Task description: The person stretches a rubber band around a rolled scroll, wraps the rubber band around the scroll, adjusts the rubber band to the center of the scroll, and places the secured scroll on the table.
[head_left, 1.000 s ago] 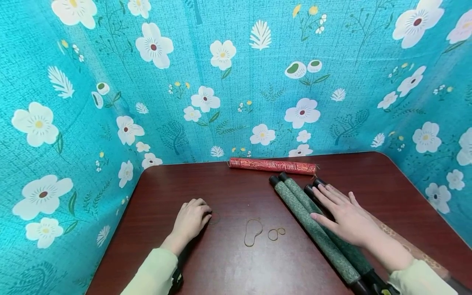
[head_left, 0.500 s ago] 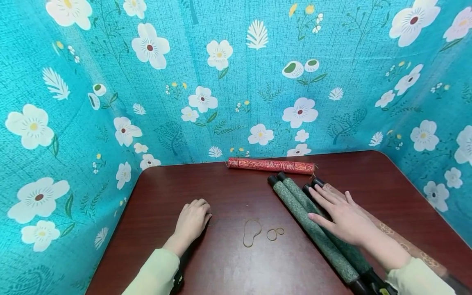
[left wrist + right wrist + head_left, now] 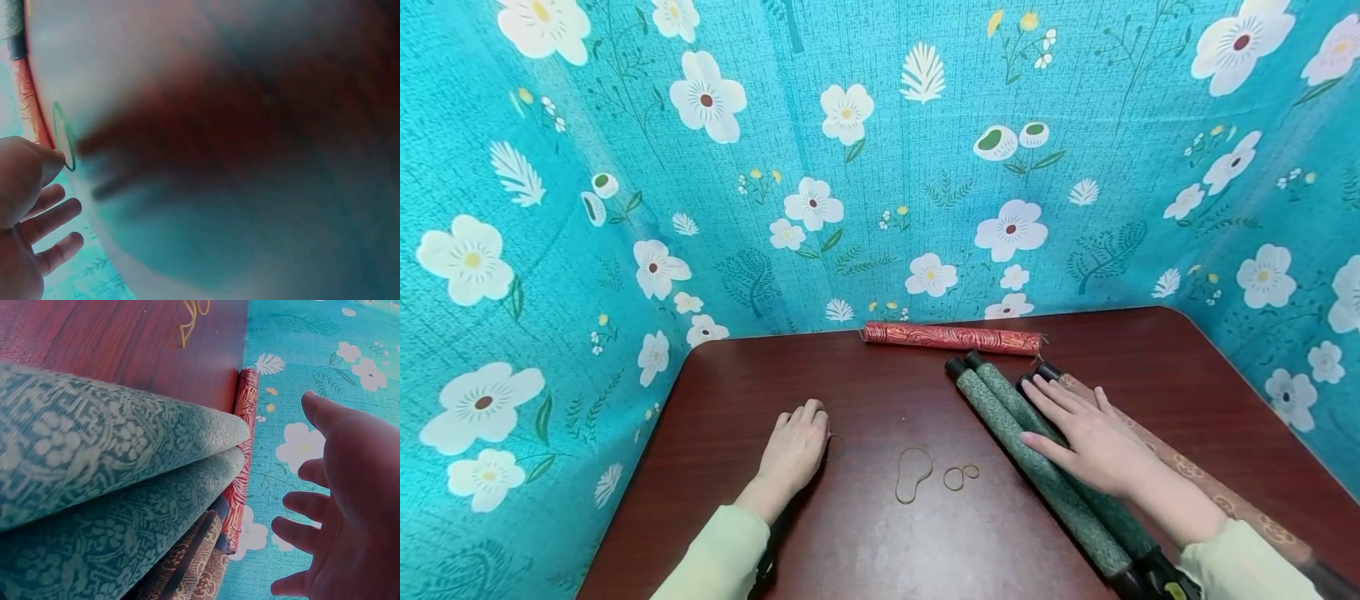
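Observation:
My left hand (image 3: 793,446) is low over the left half of the table, knuckles up. In the left wrist view its thumb and forefinger pinch a thin rubber band (image 3: 64,134), while the other fingers hang loosely bent. My right hand (image 3: 1097,442) lies palm down with fingers spread, above the rolled scrolls at the right. Two green brocade scrolls (image 3: 989,408) with black ends lie side by side under its thumb side. Beyond its little-finger side runs a brown patterned scroll (image 3: 1210,492). The hand partly hides another dark-ended scroll.
A red patterned scroll (image 3: 955,336) lies along the back edge, by the blue floral curtain (image 3: 880,167). A large loose rubber band (image 3: 905,502) and two smaller loops (image 3: 954,489) are on the dark red tabletop (image 3: 865,550) between the hands.
The left hand has turned slightly, and part of the rubber band shows again beside its fingers. The right hand has slid a little leftward over the scrolls.

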The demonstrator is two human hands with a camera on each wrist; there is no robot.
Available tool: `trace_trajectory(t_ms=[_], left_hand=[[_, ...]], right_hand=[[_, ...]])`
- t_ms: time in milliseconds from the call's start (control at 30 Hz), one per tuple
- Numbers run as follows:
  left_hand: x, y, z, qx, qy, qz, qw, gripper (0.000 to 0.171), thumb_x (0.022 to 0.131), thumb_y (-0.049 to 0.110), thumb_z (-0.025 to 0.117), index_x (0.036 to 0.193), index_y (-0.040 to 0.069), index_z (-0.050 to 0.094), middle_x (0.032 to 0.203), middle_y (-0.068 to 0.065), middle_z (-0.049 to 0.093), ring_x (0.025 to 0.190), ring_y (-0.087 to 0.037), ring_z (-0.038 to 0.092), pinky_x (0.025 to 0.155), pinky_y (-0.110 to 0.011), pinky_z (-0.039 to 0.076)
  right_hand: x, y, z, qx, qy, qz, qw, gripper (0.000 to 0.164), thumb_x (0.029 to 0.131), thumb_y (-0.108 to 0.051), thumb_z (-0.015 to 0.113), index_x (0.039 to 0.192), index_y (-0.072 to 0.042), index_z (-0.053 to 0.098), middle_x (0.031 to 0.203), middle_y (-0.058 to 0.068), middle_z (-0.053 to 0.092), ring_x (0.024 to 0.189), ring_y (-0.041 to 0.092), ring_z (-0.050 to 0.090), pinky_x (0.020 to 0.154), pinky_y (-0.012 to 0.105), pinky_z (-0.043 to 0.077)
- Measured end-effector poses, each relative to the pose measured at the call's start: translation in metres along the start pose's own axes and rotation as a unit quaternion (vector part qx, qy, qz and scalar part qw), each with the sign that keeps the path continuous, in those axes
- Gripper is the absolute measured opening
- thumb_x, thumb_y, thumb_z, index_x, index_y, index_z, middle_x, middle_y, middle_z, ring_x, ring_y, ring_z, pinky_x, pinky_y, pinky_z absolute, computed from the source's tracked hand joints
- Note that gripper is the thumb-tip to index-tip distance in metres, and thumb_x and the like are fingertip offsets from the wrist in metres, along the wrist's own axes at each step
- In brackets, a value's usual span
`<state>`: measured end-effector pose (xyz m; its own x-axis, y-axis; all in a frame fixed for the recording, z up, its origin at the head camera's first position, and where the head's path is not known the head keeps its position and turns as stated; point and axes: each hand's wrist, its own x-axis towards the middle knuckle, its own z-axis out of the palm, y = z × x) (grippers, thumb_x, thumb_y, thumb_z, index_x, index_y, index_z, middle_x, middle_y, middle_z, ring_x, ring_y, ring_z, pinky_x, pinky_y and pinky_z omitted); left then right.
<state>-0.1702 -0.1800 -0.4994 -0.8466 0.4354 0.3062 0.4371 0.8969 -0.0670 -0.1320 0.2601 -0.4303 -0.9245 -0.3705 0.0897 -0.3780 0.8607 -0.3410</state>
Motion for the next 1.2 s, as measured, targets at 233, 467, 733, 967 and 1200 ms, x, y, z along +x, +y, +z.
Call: trace_trajectory(t_ms=[233, 467, 733, 967, 1200], left_hand=[[0.011, 0.0, -0.016, -0.007, 0.028, -0.001, 0.9996, 0.014, 0.101, 0.013, 0.074, 0.094, 0.011, 0.063, 0.113, -0.007, 0.06, 0.096, -0.026, 0.064, 0.083, -0.044, 0.053], [0.03, 0.008, -0.038, -0.061, 0.085, 0.013, 0.9944, 0.011, 0.099, 0.012, 0.075, 0.096, 0.011, 0.064, 0.109, -0.008, 0.063, 0.092, -0.028, 0.068, 0.083, -0.048, 0.055], [0.049, 0.029, -0.069, -0.119, 0.108, 0.021, 0.9868, 0.011, 0.1, 0.013, 0.075, 0.098, 0.013, 0.064, 0.107, -0.007, 0.063, 0.099, -0.026, 0.067, 0.085, -0.049, 0.055], [0.061, 0.048, -0.089, -0.139, 0.145, 0.053, 0.9782, 0.01, 0.1, 0.012, 0.074, 0.098, 0.012, 0.064, 0.105, -0.006, 0.064, 0.102, -0.024, 0.066, 0.084, -0.047, 0.055], [0.069, 0.062, -0.1, -0.15, 0.158, 0.073, 0.9732, 0.009, 0.101, 0.012, 0.072, 0.099, 0.012, 0.064, 0.107, -0.005, 0.063, 0.102, -0.022, 0.067, 0.085, -0.046, 0.055]], right_hand=[[0.006, -0.007, -0.002, -0.01, 0.006, -0.014, 1.0, 0.078, 0.104, -0.055, 0.063, 0.167, -0.015, 0.039, 0.168, 0.02, 0.04, 0.152, 0.049, 0.038, 0.115, 0.085, 0.017], [0.014, -0.018, -0.008, -0.006, 0.013, -0.036, 0.999, 0.078, 0.104, -0.054, 0.064, 0.166, -0.013, 0.04, 0.167, 0.019, 0.042, 0.15, 0.048, 0.042, 0.116, 0.084, 0.02], [0.028, -0.04, -0.008, 0.024, 0.037, -0.076, 0.996, 0.069, 0.105, -0.045, 0.067, 0.161, -0.01, 0.048, 0.159, 0.019, 0.053, 0.148, 0.042, 0.048, 0.121, 0.077, 0.022], [0.042, -0.061, -0.006, 0.064, 0.043, -0.088, 0.993, 0.061, 0.106, -0.044, 0.067, 0.156, -0.012, 0.056, 0.154, 0.017, 0.058, 0.146, 0.045, 0.049, 0.119, 0.068, 0.037], [0.051, -0.071, 0.001, 0.108, 0.096, -0.127, 0.981, 0.046, 0.103, -0.032, 0.073, 0.143, -0.01, 0.067, 0.141, 0.009, 0.068, 0.131, 0.032, 0.064, 0.106, 0.058, 0.054]])
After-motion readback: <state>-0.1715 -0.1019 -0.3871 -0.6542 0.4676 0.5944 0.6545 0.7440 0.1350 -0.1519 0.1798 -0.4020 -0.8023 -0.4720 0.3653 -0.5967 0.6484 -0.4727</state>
